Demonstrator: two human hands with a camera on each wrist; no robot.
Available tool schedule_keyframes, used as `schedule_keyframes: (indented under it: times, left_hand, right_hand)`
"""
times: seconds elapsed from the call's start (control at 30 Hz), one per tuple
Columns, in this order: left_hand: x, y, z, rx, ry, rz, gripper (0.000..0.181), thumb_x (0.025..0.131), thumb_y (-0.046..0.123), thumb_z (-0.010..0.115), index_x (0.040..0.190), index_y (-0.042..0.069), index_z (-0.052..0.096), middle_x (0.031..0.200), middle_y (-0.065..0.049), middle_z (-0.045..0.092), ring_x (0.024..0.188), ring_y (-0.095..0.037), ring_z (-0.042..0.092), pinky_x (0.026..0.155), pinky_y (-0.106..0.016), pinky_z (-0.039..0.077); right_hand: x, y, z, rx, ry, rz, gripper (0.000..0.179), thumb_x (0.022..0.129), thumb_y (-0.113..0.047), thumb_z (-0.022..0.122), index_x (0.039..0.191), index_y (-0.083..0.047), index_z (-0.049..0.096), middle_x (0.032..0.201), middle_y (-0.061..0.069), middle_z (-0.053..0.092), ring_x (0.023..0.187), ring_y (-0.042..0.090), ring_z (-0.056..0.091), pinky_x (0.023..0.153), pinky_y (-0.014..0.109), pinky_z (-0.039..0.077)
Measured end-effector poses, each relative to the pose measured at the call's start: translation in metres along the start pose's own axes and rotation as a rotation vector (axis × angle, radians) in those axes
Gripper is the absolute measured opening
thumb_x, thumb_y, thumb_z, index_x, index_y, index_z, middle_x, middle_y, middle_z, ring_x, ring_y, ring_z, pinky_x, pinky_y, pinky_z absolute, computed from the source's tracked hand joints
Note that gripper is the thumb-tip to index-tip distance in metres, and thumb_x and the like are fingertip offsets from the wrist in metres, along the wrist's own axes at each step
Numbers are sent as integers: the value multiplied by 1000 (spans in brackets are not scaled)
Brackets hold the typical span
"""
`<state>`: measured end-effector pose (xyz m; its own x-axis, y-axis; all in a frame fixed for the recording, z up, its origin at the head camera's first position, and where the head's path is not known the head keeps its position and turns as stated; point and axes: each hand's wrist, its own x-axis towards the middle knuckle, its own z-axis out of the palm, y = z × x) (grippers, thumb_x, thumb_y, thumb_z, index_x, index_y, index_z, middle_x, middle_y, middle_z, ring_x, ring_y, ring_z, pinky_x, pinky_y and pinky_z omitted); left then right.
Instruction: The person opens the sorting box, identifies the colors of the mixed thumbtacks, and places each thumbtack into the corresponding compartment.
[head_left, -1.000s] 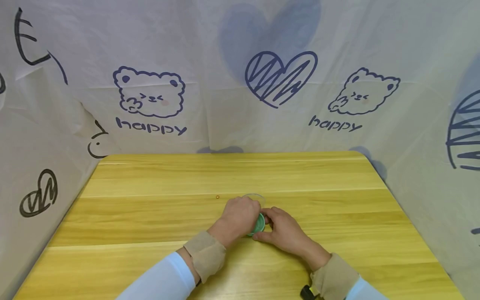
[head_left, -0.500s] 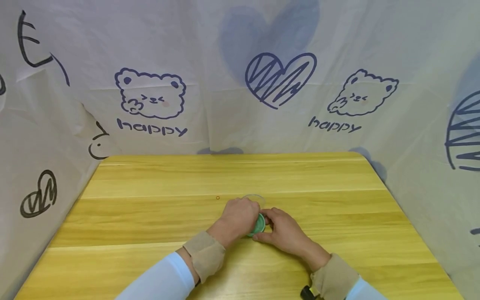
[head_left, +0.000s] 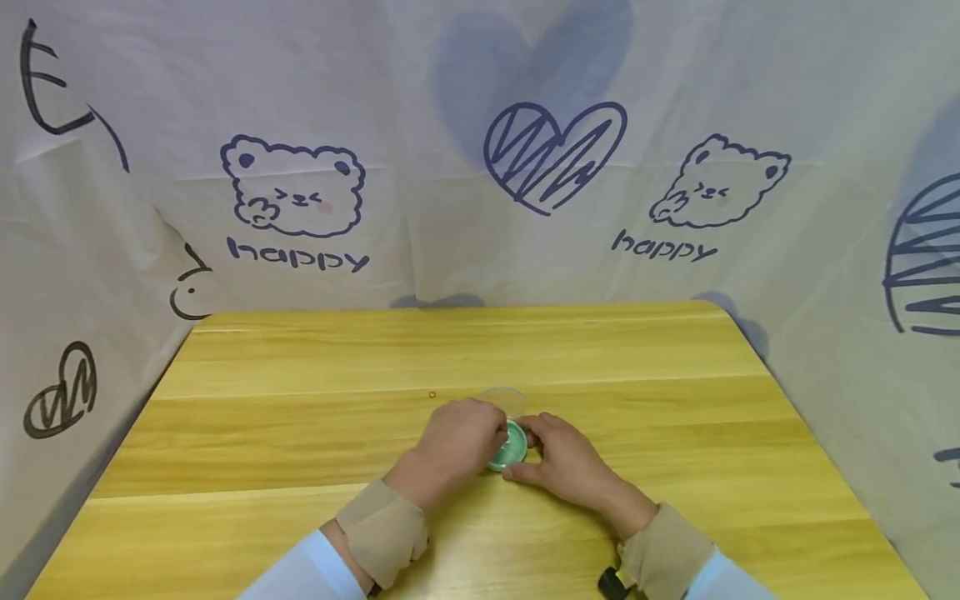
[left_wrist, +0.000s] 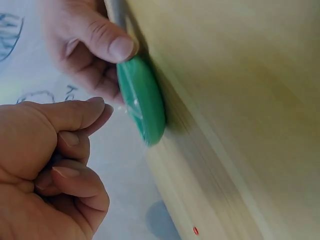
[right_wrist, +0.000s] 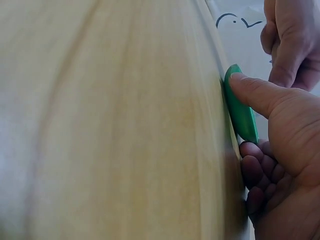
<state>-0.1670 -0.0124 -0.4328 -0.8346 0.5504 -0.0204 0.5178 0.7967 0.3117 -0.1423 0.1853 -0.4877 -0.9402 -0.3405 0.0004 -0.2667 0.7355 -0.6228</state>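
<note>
A small, shallow, round green dish (head_left: 508, 447) lies on the table, with shiny bits inside. My right hand (head_left: 570, 462) grips its right side, the thumb (right_wrist: 257, 95) on the near rim and the fingers at the far side. My left hand (head_left: 459, 440) is over the dish's left edge, its thumb and forefinger tips pinched together and the other fingers curled. In the left wrist view, those pinched tips stand just off the green dish (left_wrist: 142, 102). Tiny pale specks show near them, but I cannot tell whether anything is held.
Behind the hands lies a thin, clear curved outline (head_left: 504, 389), partly hidden; its kind is unclear. A tiny reddish ring (head_left: 432, 394) sits left of it on the wooden table (head_left: 300, 350). Printed cloth (head_left: 420, 208) hangs around the table's back and sides.
My left hand has drawn back slightly to the left, uncovering more of the green dish. The right hand keeps its grip in the same place.
</note>
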Motion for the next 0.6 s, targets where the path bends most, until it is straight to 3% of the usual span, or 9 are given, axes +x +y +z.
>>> schedule_keyframes:
  times: [0.27, 0.6]
  left_hand:
    - [-22, -27, -6, -117, 90, -57, 12, 99, 21, 72, 98, 15, 82, 97, 2, 79, 86, -18, 71, 75, -41, 58]
    - [-39, -64, -4, -198, 128, -221, 9, 99, 20, 73, 97, 17, 82, 92, 3, 77, 73, -12, 62, 68, -35, 54]
  right_hand:
    - [2, -1, 0, -14, 10, 4, 72, 83, -45, 89, 139, -6, 65, 95, -4, 58, 82, 12, 49, 71, 27, 43]
    - [3, 0, 3, -11, 18, 9, 75, 82, -43, 91, 140, -5, 64, 95, -5, 59, 83, 11, 50, 73, 27, 44]
